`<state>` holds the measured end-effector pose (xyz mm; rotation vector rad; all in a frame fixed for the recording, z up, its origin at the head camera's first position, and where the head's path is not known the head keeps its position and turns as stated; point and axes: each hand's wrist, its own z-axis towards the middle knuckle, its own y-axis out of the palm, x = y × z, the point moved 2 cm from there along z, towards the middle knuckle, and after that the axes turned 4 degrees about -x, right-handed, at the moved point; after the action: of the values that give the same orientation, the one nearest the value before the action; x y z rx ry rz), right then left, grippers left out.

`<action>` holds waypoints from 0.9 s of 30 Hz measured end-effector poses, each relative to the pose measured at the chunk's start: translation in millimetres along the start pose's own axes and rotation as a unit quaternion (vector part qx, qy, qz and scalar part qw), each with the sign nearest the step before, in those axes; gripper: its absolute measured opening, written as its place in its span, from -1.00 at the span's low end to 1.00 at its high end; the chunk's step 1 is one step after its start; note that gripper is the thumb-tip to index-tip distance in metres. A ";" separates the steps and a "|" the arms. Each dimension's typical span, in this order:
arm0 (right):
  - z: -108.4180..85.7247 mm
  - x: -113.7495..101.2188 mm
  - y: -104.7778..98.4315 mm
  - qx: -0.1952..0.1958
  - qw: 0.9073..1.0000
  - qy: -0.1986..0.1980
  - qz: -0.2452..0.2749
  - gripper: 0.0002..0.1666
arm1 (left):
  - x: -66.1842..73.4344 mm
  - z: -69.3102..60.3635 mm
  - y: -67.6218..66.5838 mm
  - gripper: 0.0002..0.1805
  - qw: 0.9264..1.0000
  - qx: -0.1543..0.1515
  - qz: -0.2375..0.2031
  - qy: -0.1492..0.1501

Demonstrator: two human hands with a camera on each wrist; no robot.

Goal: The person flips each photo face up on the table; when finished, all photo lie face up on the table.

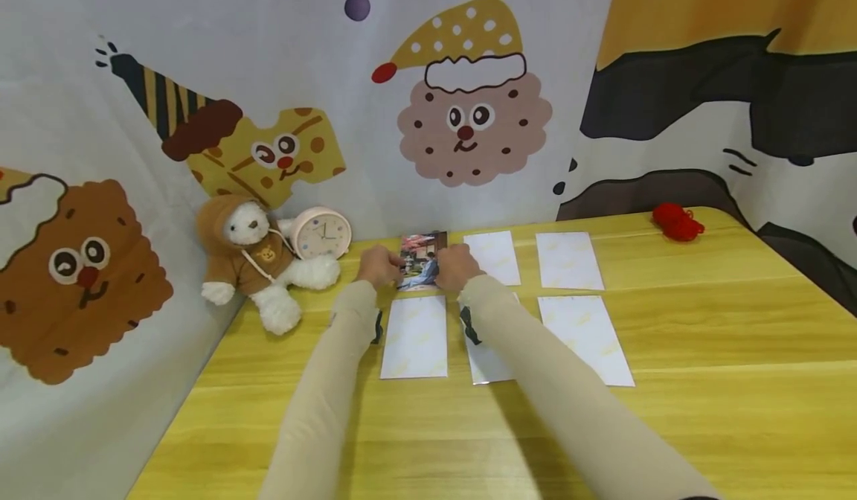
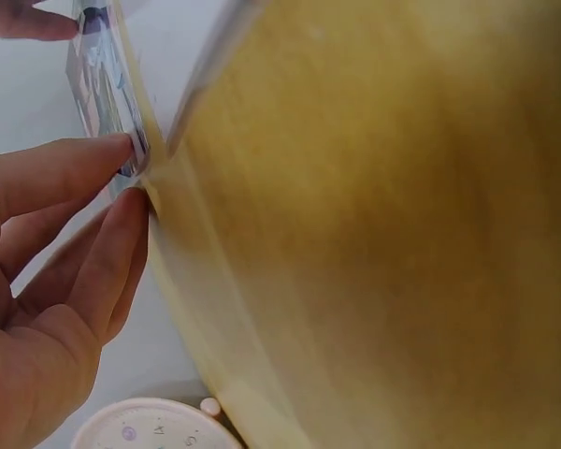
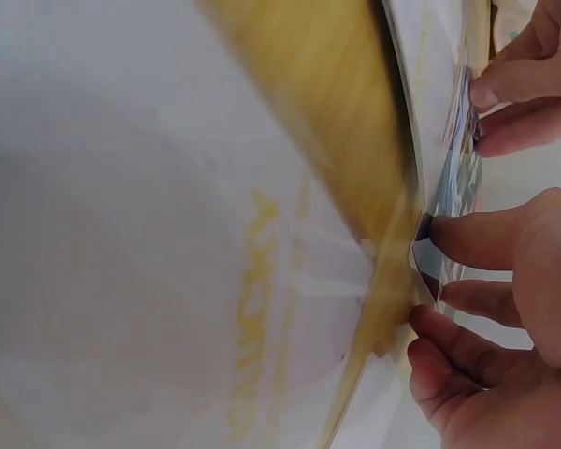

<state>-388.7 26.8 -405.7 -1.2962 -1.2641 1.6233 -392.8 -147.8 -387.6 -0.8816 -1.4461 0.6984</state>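
A colour photo print [image 1: 419, 262] with pink blossom and a blue-and-white figure shows at the back of the table, picture side up. My left hand [image 1: 380, 265] pinches its left edge; in the left wrist view, the thumb [image 2: 112, 154] lies on the picture and a fingertip at the rim. On the opposite edge, my right hand [image 1: 458, 265] pinches the print, with fingertips close against it in the right wrist view [image 3: 514, 281]. Directly in front lies a white sheet [image 1: 415, 336] with faint yellow marks. Another white sheet [image 1: 487, 362] is partly hidden by my right forearm.
More white sheets lie to the right, two at the back [image 1: 502, 258] [image 1: 569, 260] and one nearer [image 1: 589, 340]. A plush bear [image 1: 264, 262] and a round pink clock [image 1: 322, 234] stand back left. Red yarn [image 1: 678, 222] lies back right. A printed cloth hangs behind the table [image 1: 428, 440].
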 end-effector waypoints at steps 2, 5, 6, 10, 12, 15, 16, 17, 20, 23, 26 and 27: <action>-1.2 -1.4 0.3 -0.013 1.000 0.005 0.005 -0.60 | 2.2 -1.1 -0.1 -0.59 1.000 0.002 0.016 0.007; -3.0 -2.0 1.4 -0.028 0.999 0.009 0.015 -0.56 | 4.3 -2.1 -0.4 -0.64 0.999 0.004 0.044 0.013; -3.5 -2.1 1.7 -0.030 0.999 0.010 0.015 -0.55 | 4.9 -2.1 -0.5 -0.66 0.998 0.002 0.054 0.016; -5.6 -2.8 0.8 -0.040 0.999 0.012 0.016 -0.55 | 6.8 -1.9 0.2 -0.73 0.997 -0.013 0.075 0.024; -7.0 -4.0 -1.0 -0.043 0.999 0.010 0.016 -0.57 | 6.8 -1.9 0.7 -0.74 0.997 -0.017 0.074 0.025; -9.8 -6.9 -3.6 -0.049 0.999 0.005 0.012 -0.61 | 4.9 -2.4 2.0 -0.75 0.997 -0.023 0.069 0.026; -10.7 -7.9 -4.4 -0.051 0.999 0.003 0.011 -0.62 | 4.2 -2.8 2.2 -0.75 0.997 -0.024 0.068 0.027; -11.5 -8.8 -5.1 -0.052 0.999 0.002 0.009 -0.63 | 3.7 -3.0 2.4 -0.74 0.997 -0.026 0.068 0.027; -12.1 -9.6 -6.0 -0.053 0.999 0.001 0.011 -0.60 | 2.9 -2.4 1.5 -0.70 0.997 -0.030 0.071 0.031; -6.1 -3.2 -6.6 -0.014 0.999 -0.039 0.021 -0.57 | 1.3 0.8 -1.2 -0.63 0.995 -0.028 0.088 0.048; -0.5 7.6 -18.4 0.032 0.995 -0.081 0.041 -0.49 | 0.7 2.6 -5.7 -0.59 0.994 -0.021 0.090 0.065; -0.1 11.8 -25.5 0.044 0.994 -0.092 0.049 -0.47 | 1.3 2.6 -7.4 -0.59 0.994 -0.019 0.081 0.070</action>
<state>-393.0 45.0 -384.7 -1.1917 -1.2371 1.8826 -396.2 -150.4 -380.9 -1.0657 -1.2770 0.7171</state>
